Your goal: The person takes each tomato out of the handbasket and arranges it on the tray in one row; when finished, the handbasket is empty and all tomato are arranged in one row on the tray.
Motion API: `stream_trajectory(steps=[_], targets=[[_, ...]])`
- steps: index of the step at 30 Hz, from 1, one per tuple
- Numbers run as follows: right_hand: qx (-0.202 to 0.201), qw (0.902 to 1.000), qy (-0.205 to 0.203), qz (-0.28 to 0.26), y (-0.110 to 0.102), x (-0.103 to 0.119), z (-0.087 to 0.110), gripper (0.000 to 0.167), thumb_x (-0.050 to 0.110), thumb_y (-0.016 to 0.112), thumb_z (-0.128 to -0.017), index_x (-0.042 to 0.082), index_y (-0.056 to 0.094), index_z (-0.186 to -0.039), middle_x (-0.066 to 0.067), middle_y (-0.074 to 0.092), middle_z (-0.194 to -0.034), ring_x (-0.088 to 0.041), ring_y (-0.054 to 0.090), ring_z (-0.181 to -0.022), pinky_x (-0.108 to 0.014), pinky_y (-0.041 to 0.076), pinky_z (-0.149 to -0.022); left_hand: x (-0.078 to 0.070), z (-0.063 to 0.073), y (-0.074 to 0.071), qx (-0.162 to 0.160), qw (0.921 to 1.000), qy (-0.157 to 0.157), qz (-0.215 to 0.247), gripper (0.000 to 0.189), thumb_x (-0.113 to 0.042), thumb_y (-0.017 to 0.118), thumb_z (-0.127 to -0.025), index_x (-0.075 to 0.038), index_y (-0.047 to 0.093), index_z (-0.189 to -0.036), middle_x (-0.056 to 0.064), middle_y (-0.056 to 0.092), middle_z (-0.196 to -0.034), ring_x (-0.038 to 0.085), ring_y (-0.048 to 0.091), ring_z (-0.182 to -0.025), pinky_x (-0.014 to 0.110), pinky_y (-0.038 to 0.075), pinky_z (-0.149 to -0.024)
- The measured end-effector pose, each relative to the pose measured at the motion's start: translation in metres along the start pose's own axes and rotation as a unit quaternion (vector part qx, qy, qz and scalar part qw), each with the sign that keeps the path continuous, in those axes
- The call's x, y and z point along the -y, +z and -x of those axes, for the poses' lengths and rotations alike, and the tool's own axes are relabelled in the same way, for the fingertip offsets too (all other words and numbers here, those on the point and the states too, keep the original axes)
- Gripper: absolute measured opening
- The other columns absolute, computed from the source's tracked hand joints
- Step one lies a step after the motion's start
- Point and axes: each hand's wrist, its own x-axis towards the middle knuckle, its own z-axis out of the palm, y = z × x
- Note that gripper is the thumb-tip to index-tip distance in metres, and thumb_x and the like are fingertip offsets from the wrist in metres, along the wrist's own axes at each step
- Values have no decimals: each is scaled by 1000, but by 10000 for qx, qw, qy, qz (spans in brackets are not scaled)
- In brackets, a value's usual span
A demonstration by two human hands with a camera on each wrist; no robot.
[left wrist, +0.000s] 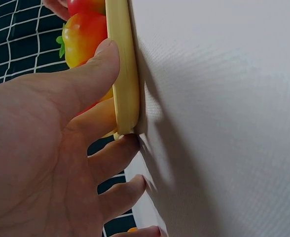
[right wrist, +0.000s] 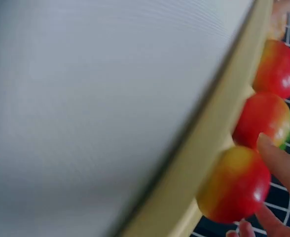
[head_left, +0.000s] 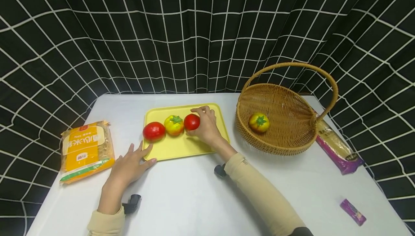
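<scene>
The right hand (head_left: 206, 128) grasps a red fruit (head_left: 191, 121); the left hand (head_left: 130, 167), fingers spread, touches a yellow tray (head_left: 194, 146). White-gridded black curtain (head_left: 179, 30) rises behind and beside the white table (head_left: 178, 201); on it stand a wicker basket (head_left: 286, 115) and the tray, the red fruit within its rim.

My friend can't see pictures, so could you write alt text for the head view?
A person's right hand grips a round red fruit, the rightmost of three on a yellow tray, whose near-left corner the left hand touches. At right, a wicker basket holds a yellowish fruit; at left lies an orange packet.
</scene>
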Motion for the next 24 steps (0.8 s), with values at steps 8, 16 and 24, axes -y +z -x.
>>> stream_trajectory(steps=[8, 16, 24], targets=[[-69, 9979, 102, -630, -40, 13, 5, 82, 16, 97, -76, 16, 58, -149, -8, 51, -158, -34, 47, -147, -50, 43, -123, -1, 0, -1, 75, 10000, -46, -2, 74, -54, 63, -102, -16, 43, -163, 28, 31, -169, 60, 15, -158, 84, 14, -119], [-126, 9891, 48, -1468, -92, 28, 14, 79, 15, 95, -79, 15, 59, -150, -5, 53, -160, -28, 49, -150, -44, 42, -126, -1, -2, -1, 131, 9999, -87, 11, 76, -55, 62, -102, -16, 41, -163, 29, 29, -170, 60, 14, -158, 83, 13, -119], [-495, 9772, 261, -2048, -153, 17, 28, 68, 13, 90, -85, 10, 61, -146, -6, 62, -151, -24, 57, -140, -39, 48, -120, 0, -2, 0, 136, 9999, -57, -3, 76, -56, 62, -102, -16, 41, -164, 29, 28, -170, 60, 13, -158, 83, 12, -120]])
